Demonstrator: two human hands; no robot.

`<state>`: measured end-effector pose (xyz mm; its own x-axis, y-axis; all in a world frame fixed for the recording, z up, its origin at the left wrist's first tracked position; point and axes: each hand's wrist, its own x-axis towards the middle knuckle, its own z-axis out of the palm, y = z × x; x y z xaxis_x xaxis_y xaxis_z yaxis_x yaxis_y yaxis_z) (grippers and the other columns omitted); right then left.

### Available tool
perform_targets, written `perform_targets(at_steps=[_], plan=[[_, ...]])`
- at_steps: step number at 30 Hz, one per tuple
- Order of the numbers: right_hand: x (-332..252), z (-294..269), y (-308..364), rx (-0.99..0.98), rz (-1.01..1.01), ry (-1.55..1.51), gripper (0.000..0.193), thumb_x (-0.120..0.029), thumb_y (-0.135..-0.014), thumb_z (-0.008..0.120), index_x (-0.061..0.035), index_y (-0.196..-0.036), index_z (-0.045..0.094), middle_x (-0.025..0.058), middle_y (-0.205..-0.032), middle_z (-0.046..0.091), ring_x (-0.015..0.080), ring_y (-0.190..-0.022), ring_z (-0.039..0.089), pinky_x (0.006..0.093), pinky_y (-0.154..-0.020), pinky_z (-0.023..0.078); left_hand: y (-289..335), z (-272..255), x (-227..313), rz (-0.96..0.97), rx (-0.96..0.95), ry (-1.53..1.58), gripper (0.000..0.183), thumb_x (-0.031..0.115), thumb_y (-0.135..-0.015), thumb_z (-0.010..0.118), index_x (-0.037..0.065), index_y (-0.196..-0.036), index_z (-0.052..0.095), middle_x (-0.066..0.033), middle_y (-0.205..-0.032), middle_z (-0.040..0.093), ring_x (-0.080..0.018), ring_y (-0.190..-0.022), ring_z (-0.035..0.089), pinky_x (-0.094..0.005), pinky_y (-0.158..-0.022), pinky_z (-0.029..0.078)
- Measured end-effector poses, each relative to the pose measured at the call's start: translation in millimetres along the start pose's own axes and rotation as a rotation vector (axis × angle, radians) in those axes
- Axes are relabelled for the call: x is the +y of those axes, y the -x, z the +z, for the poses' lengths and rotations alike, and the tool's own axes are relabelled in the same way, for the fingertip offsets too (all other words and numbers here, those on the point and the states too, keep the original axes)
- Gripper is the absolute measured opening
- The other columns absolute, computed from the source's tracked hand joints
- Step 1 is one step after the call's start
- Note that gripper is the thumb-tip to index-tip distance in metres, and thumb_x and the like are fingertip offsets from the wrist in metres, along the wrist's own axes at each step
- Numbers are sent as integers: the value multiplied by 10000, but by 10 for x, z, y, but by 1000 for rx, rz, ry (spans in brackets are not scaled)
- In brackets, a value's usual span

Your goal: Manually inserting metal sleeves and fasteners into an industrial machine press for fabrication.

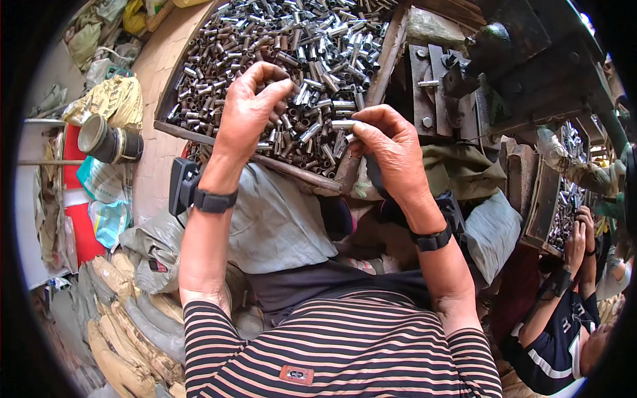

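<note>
A wooden tray in front of me is heaped with short metal tubes, some shiny, others dull brown. Above its left part hovers my left hand, thumb and fingers curled together. Whatever they may hold is hidden. Near the tray's right rim, my right hand pinches a shiny metal tube between thumb and fingertips, the tube lying roughly level and pointing left. To the right of the tray is a dark machine with a bolted plate, where another small metal tube sits.
A grey cloth covers my lap. Stacked sacks lie at lower left, below a dark cylindrical container. At far right, a co-worker's hands are at another tray of metal tubes.
</note>
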<state>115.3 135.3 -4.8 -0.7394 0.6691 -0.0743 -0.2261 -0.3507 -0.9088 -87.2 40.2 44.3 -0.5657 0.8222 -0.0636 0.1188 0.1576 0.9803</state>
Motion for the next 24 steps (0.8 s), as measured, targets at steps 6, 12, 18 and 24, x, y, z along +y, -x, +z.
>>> perform_targets(at_steps=[6, 12, 18, 24], plan=[[-41, 104, 42, 6, -31, 9, 112, -52, -872, 613, -7, -974, 606, 42, -869, 631, 91, -692, 589, 238, -634, 502, 481, 160, -115, -89, -57, 411, 129, 88, -874, 576, 83, -999, 545, -8, -844, 630, -74, -696, 609, -194, -552, 480], [-66, 150, 113, 0, -66, 44, 109, -32, -865, 606, -3, -969, 601, 28, -841, 626, 75, -700, 584, 228, -636, 498, 644, 305, -163, -101, -66, 530, 126, 69, -880, 572, 61, -1005, 557, -18, -874, 625, -70, -685, 612, -187, -566, 496], [-77, 142, 183, 2, -74, 51, 112, -19, -855, 607, 0, -965, 600, 17, -813, 621, 65, -693, 583, 220, -633, 492, 680, 334, -189, -113, -77, 555, 144, 98, -889, 573, 71, -1030, 557, -23, -836, 632, -87, -683, 601, -212, -574, 481], [-82, 119, 219, 11, -61, -28, 113, -32, -855, 617, -3, -963, 603, 23, -822, 628, 70, -693, 587, 221, -638, 492, 701, 378, -137, -13, -64, 432, 157, 86, -876, 590, 57, -1026, 556, -17, -821, 620, -77, -680, 589, -200, -564, 461]])
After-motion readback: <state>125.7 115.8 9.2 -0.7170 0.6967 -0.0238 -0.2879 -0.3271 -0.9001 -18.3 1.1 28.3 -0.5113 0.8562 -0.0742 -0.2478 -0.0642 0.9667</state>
